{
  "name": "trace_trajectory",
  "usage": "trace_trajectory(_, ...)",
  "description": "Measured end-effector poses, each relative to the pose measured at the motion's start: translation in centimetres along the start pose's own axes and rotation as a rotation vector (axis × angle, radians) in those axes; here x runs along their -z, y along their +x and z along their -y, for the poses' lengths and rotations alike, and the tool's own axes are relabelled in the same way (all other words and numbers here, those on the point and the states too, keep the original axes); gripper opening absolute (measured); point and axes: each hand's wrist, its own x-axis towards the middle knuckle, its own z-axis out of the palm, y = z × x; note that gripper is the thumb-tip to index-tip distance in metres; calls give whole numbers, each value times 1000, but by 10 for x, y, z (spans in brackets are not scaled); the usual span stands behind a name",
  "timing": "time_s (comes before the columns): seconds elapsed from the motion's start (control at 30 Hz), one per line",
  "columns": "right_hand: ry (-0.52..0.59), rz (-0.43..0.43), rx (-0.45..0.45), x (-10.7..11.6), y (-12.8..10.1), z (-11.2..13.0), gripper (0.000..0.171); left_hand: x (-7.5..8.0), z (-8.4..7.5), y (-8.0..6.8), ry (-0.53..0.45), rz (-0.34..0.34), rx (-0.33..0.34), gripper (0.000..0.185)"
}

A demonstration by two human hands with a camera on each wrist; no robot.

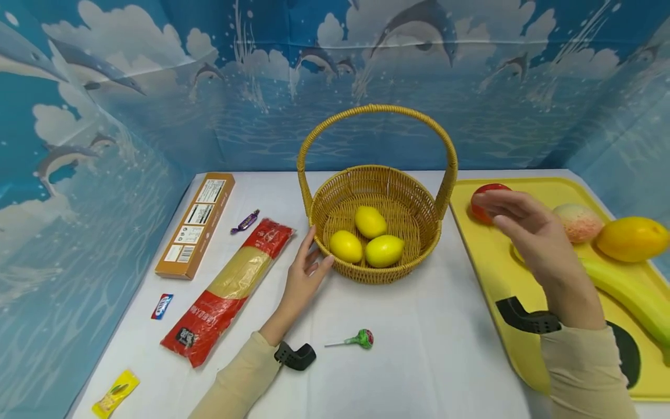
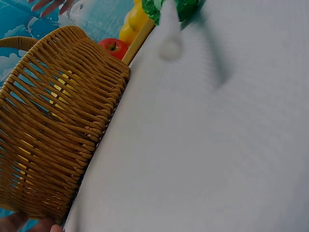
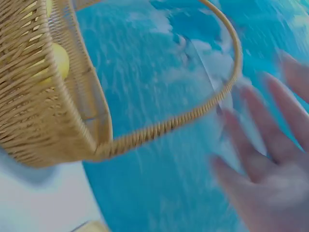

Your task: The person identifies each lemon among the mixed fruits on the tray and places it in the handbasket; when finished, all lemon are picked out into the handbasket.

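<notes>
A woven wicker basket (image 1: pixel 374 273) with a tall arched handle stands at the table's centre, holding three yellow lemons (image 1: pixel 384 251). My left hand (image 1: pixel 302 278) touches its left front side, the fingers and thumb spread against the outer wall; in the left wrist view only fingertips (image 2: pixel 46 225) show at the basket's base. Raised above the left part of a yellow tray (image 1: pixel 487 279), my right hand (image 1: pixel 544 247) holds nothing, and its fingers are extended. Partly behind that hand is a red apple (image 1: pixel 484 201). The right wrist view shows the spread hand (image 3: pixel 270 169) apart from the basket handle.
On the tray lie a peach (image 1: pixel 578 222), a yellow mango-like fruit (image 1: pixel 633 238) and a banana (image 1: pixel 628 294). Left of the basket are a red noodle packet (image 1: pixel 230 288), a brown box (image 1: pixel 196 227) and small wrapped candies (image 1: pixel 245 222). A green-wrapped lollipop (image 1: pixel 364 338) lies in front.
</notes>
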Motion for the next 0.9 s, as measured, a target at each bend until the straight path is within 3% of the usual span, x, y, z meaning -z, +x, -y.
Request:
trace_trajectory(0.13,393,-470,167,19,-14,-9,38,1,-4,1,9,-3,1,66)
trace_trajectory(0.2,469,-681,206,28,-18,-18,37,1,-4,2,12,-6,-3,66)
trace_trajectory(0.3,424,-917,164,38,-26,-32,33,1,-2,3,12,-3,-9,66)
trace_trajectory(0.4,279,-1069,38,45,-32,-45,27,1,-1,3,11,2,-12,66)
trace_trajectory(0.53,85,-1130,-166,50,-37,-56,24,0,-2,2,12,-7,-10,67)
trace_trajectory(0.67,-11,-1117,-312,55,-43,-61,27,0,-2,1,6,-2,-4,67)
trace_trajectory(0.77,-66,-1076,-408,58,-46,-65,31,0,-2,1,1,2,-3,67)
trace_trajectory(0.9,-210,-943,-560,60,-49,-71,45,1,0,-2,6,1,0,67)
